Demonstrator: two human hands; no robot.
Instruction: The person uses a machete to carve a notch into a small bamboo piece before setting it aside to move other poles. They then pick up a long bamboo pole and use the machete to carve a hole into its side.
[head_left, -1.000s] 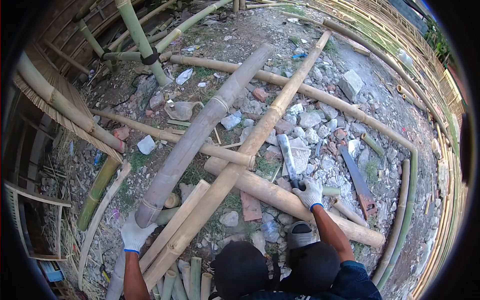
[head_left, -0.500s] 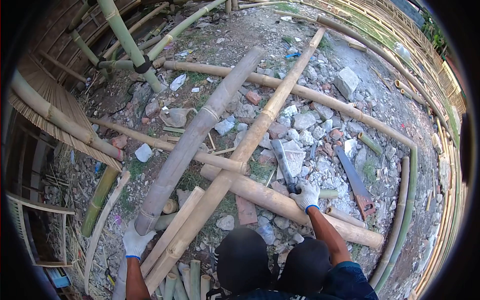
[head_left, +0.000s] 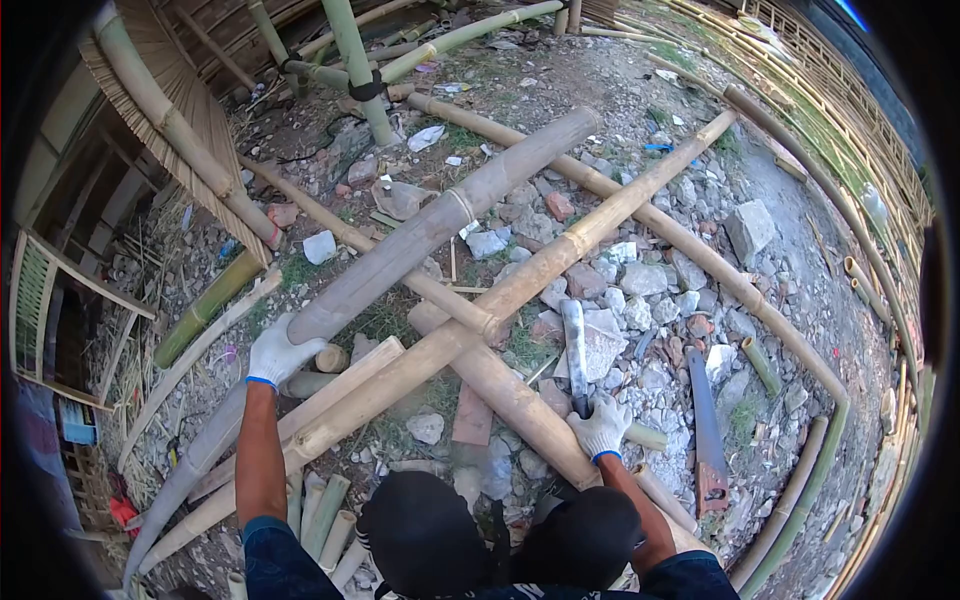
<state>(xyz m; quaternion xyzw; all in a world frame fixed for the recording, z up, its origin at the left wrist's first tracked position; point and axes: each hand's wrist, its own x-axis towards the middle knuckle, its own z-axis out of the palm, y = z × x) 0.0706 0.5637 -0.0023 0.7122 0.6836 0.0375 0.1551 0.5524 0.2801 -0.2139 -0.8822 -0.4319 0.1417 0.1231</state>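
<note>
My left hand (head_left: 283, 352), in a white glove, is wrapped round a thick greyish bamboo pole (head_left: 400, 245) that slants from the lower left to the upper middle. My right hand (head_left: 603, 425), also gloved, grips the dark handle of a machete (head_left: 574, 345); its broad blade points away from me, over the rubble. A yellowish bamboo pole (head_left: 545, 265) runs between my hands. It crosses over a thick, shorter bamboo pole (head_left: 510, 390), which passes beside my right hand. Near my left hand lies a split length of pale bamboo (head_left: 345, 385).
A handsaw (head_left: 706, 430) lies right of my right hand. Broken stones and a brick (head_left: 472, 412) cover the ground. Short bamboo pieces (head_left: 325, 515) lie by my knees. An upright green bamboo post (head_left: 360, 70) stands at the far left, near a woven panel (head_left: 215, 125).
My view has turned, so the poles appear at a flatter slant. My left hand, still on the greyish pole, appears higher. The machete stays in my right hand, pointing more straight ahead.
</note>
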